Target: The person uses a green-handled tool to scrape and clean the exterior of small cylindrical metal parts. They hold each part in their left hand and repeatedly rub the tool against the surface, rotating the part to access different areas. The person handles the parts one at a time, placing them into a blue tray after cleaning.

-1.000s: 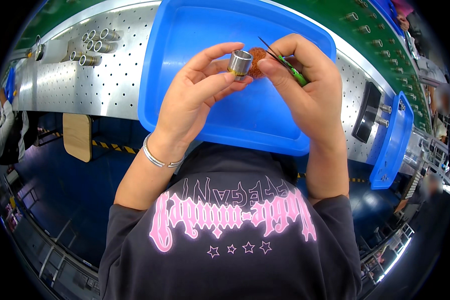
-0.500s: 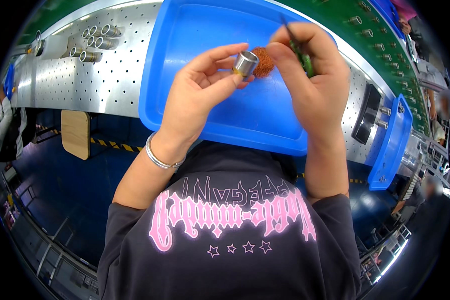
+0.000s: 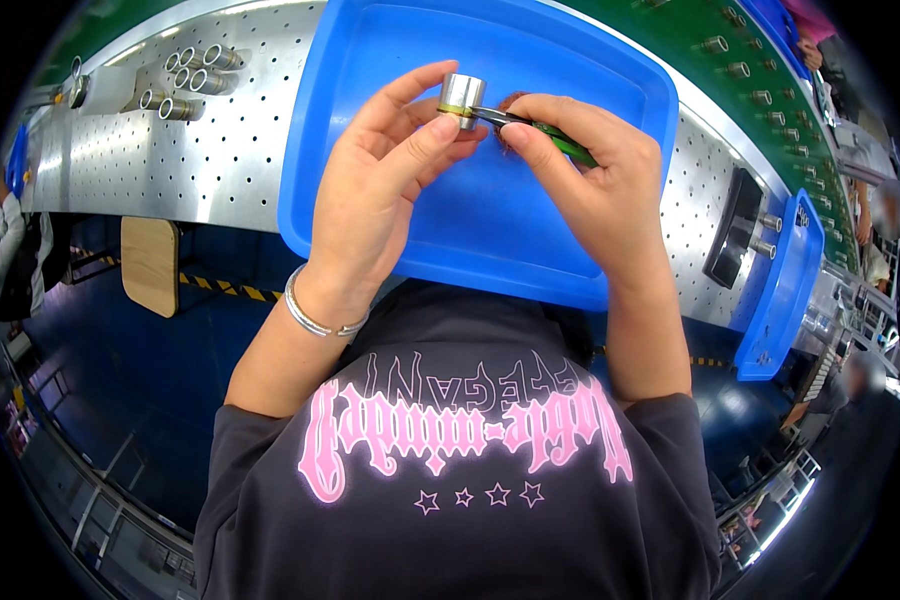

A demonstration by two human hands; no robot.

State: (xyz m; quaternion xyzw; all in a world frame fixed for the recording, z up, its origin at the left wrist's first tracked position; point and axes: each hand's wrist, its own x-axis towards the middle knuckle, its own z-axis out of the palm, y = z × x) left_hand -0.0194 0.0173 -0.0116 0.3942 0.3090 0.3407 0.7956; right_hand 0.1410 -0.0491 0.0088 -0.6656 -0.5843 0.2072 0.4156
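My left hand point(image 3: 385, 165) holds a short shiny metal sleeve point(image 3: 463, 92) between thumb and fingers, above the blue tray. A yellowish band point(image 3: 457, 110) runs round its lower part. My right hand point(image 3: 595, 165) grips small pliers point(image 3: 560, 141) with green handles and slim dark jaws. Their tips meet the sleeve at the band; whether they pinch anything there is too small to see. Behind the pliers a heap of copper-coloured rings or wire point(image 3: 507, 104) lies in the tray, mostly hidden by my right hand.
The large blue tray point(image 3: 450, 262) rests on a perforated metal bench point(image 3: 235, 160). Several metal sleeves point(image 3: 208, 82) stand at left. A black block point(image 3: 735, 228) and another blue tray point(image 3: 778, 290) are at right. Fittings line the green surface point(image 3: 770, 150). A wooden stool point(image 3: 150, 265) stands below left.
The sleeve has been turned and moved slightly up and left by my left hand. My right hand has swung the pliers down and left, bringing their tips to the sleeve.
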